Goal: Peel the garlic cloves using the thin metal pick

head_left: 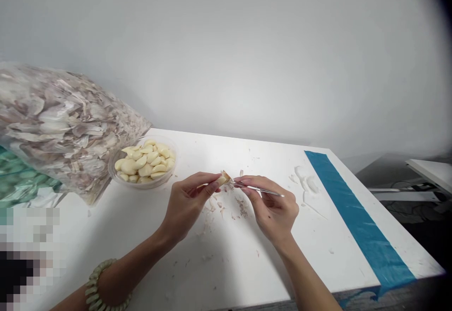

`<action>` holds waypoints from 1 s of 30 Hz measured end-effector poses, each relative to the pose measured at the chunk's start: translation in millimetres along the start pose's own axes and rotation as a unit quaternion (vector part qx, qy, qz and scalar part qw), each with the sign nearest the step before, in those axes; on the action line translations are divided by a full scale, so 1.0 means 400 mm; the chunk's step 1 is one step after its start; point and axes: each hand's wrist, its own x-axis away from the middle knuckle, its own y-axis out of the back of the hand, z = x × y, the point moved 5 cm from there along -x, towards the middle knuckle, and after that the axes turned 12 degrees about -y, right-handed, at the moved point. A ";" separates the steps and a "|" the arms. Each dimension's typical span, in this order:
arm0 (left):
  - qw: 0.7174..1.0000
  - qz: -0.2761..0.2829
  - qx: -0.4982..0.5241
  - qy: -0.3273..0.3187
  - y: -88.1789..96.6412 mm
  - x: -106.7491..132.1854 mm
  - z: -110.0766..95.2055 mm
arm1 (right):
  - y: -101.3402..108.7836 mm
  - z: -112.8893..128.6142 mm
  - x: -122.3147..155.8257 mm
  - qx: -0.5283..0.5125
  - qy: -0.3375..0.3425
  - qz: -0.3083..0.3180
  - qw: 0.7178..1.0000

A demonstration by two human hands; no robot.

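Right now, my left grip (187,205) pinching a papery half-peeled garlic clove (223,179), my right grip (271,209) narrowly holding a slim steel pick (261,190) against it, just above the white worktop (318,254)

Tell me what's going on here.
A person pinches a garlic clove in their left hand and holds a metal pick against it with their right hand. Peeled cloves sit in a clear bowl beside a big bag of papery skins. Scraps of skin lie on the white table.
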 end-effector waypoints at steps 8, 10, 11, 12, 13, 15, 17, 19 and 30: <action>1.000 0.001 0.001 -0.002 -0.003 -0.006 0.000 | -0.004 0.006 0.001 0.001 0.006 0.011 1.000; 1.000 0.004 0.002 -0.003 -0.003 -0.005 0.000 | -0.004 0.007 0.001 0.001 0.008 0.013 1.000; 1.000 0.005 0.002 -0.002 -0.003 -0.004 0.000 | -0.004 0.007 0.001 0.001 0.010 0.013 1.000; 1.000 0.006 0.002 -0.001 -0.003 -0.003 0.001 | -0.004 0.008 0.002 0.001 0.013 0.013 1.000; 1.000 0.006 0.002 0.001 -0.003 -0.003 0.001 | -0.004 0.008 0.002 0.003 0.014 0.012 1.000; 1.000 0.005 0.002 0.001 -0.003 -0.003 0.000 | -0.003 0.007 0.005 0.008 0.012 0.012 1.000; 1.000 0.004 0.004 0.006 -0.004 -0.004 0.001 | -0.002 0.004 0.008 0.012 0.010 0.012 1.000; 1.000 0.004 0.005 0.020 -0.005 -0.004 0.002 | -0.001 0.002 0.010 0.017 0.012 0.011 1.000; 0.986 0.026 0.081 0.143 -0.007 -0.003 0.038 | -0.001 0.012 0.005 0.061 0.053 0.003 0.997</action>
